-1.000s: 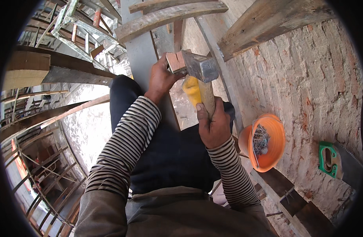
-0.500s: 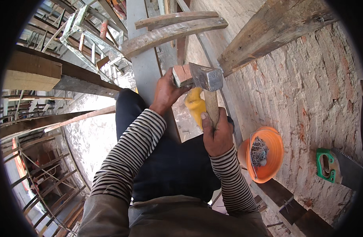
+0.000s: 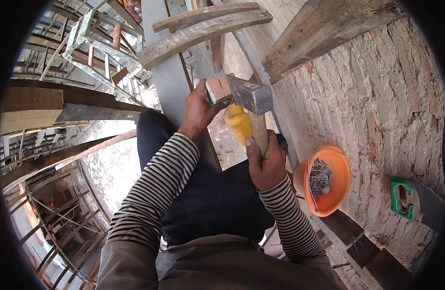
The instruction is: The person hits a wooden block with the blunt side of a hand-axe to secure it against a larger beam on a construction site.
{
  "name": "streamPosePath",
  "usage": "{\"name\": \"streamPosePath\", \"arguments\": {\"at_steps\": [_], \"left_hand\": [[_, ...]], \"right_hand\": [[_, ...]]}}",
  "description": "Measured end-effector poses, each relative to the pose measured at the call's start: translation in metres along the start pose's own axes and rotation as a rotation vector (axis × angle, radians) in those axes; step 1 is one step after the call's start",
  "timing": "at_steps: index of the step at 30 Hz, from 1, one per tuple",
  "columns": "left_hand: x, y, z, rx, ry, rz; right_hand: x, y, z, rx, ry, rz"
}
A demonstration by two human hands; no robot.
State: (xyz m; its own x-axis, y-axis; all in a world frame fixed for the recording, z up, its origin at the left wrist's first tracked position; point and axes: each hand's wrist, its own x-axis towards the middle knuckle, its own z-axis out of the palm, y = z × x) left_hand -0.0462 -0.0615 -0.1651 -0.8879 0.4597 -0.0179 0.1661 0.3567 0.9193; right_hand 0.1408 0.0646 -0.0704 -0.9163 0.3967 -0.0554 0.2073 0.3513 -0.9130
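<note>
Hammer R hand, blk L hand

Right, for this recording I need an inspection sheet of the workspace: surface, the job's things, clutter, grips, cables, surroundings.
Surface: grey plank runs ahead past the left knee; curved boards cross over it in view.
Job's things: hammer and reddish block, overlapping in view; contact unclear.
Clutter: orange bucket with nails; green-handled saw; yellow thing partly behind the hammer's handle, kind unclear.
Grips: left grip holds the block; right grip is closed around the handle.
Cables: nothing seen.
Surroundings: rough brick wall at right; wooden beams at left.
</note>
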Motion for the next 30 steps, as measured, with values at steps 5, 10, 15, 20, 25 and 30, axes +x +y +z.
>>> {"name": "streamPosePath", "arguments": {"at_steps": [5,10,15,20,25,30], "left_hand": [[0.000,-0.008,-0.006,-0.026,-0.049,-0.014],[0.004,-0.002,0.004,0.004,0.015,-0.010],[0.006,0.001,0.002,-0.017,0.014,-0.036],[0.004,0.001,0.002,-0.042,0.021,-0.032],[0.006,0.003,0.003,-0.008,0.010,-0.042],[0.007,-0.011,0.006,-0.007,0.030,0.011]], "right_hand": [[0.011,-0.008,-0.025,0.831,-0.137,0.663],[-0.003,-0.009,-0.011,0.324,-0.004,0.179],[-0.003,-0.014,-0.012,0.105,0.066,0.025],[0.010,-0.012,-0.001,0.104,0.052,0.025],[0.017,-0.003,0.008,0.044,0.067,-0.060],[0.014,-0.011,0.002,0.113,0.143,-0.171]]}}
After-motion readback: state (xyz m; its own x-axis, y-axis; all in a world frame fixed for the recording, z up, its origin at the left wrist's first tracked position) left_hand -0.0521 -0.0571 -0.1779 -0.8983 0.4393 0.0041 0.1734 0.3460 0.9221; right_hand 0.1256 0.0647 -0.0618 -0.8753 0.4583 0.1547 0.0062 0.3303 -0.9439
